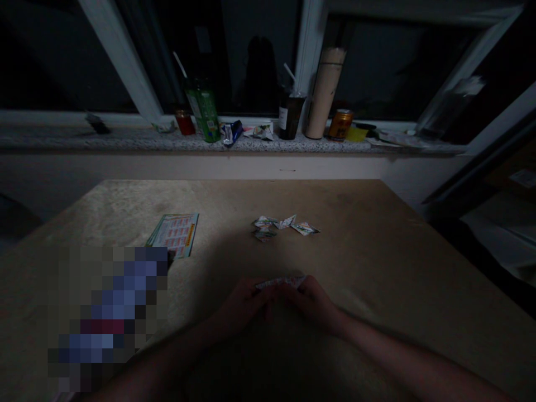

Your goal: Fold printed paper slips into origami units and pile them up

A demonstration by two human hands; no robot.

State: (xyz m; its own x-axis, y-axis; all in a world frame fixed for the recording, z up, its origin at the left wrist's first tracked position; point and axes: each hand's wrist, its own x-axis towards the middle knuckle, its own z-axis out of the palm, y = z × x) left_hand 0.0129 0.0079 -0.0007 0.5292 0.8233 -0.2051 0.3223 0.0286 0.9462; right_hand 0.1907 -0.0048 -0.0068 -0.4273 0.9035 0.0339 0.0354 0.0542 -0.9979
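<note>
Between my two hands is a small folded piece of printed paper (pixel 281 282), held just above the near part of the table. My left hand (pixel 247 298) pinches its left end, and my right hand (pixel 318 301) grips the right end. Both sets of fingers are closed, though the dim light blurs their outlines. Farther out on the table lie several folded paper pieces (pixel 286 222) of similar print, grouped together. Left of them is a small stack of printed sheets (pixel 176 234) with rows of red and white boxes.
A pixelated blue area (pixel 129 290) covers something on the left of the table (pixel 377 251). Along the granite windowsill (pixel 138 139) stand a green carton (pixel 205 114), a dark cup with a straw (pixel 290 117), a tall beige flask (pixel 326 92) and an orange can (pixel 340 124).
</note>
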